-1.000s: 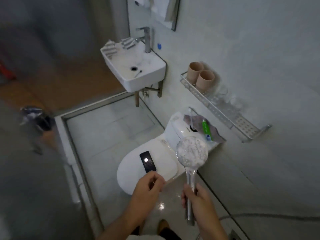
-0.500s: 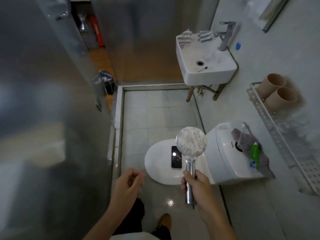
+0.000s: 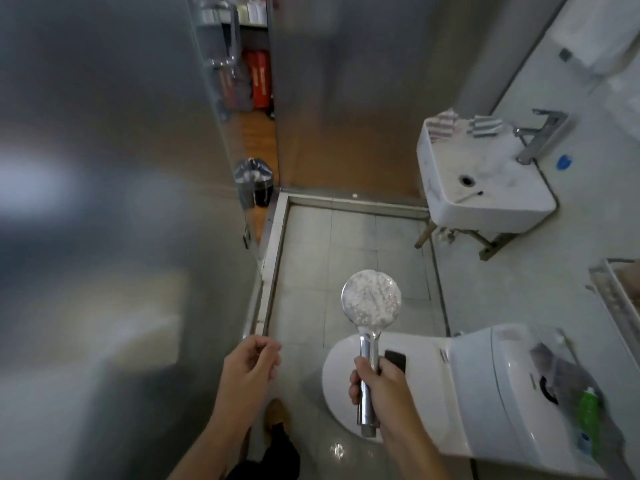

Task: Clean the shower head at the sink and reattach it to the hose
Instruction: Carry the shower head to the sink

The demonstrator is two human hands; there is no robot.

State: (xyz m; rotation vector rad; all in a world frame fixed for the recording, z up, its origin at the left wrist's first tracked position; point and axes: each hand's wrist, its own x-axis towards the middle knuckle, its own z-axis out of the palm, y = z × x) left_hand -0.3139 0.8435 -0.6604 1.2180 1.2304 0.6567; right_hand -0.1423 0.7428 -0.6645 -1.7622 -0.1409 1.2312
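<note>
Shower head (image 3: 371,298) stands upright in the gripping right hand (image 3: 379,384); left hand (image 3: 250,367) beside it hangs loosely curled, empty. Carrying it face-up should suit the walk to the sink (image 3: 485,211), well ahead-right of both hands.

light: we see dim, flat, greyish indoor
glare: small spot on wet floor (image 3: 337,449)
blur: left wall (image 3: 104,237) smeared, centre sharper
distortion: wide-angle, edges bend
</note>
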